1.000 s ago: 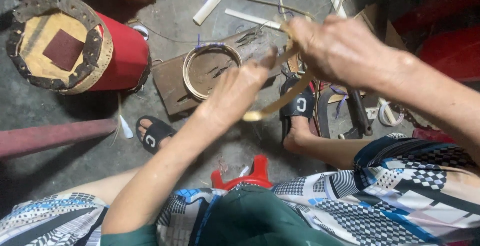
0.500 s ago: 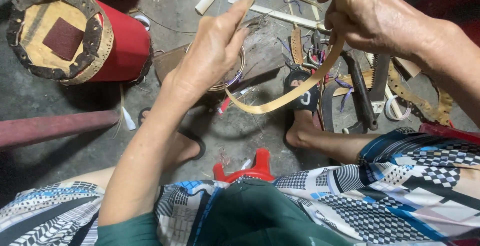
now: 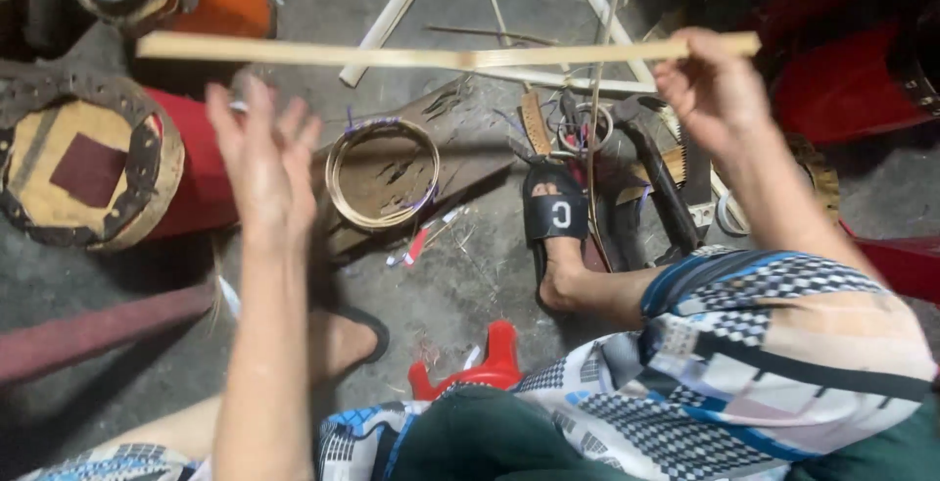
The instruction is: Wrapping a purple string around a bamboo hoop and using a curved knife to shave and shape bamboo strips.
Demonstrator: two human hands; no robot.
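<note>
Currently I am pinching the long bamboo strip point(image 3: 431, 53) near its right end with my right hand point(image 3: 710, 84), fingers clamped on it. Its long axis is running level, left to right. My left hand point(image 3: 259, 153) is hanging open, fingers spread, just below its free left end, not touching.

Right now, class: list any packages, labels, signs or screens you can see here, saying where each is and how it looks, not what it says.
Sandal: on the foot at centre, black strap bearing a small white printed mark.
Otherwise no packages, signs or screens show.
</note>
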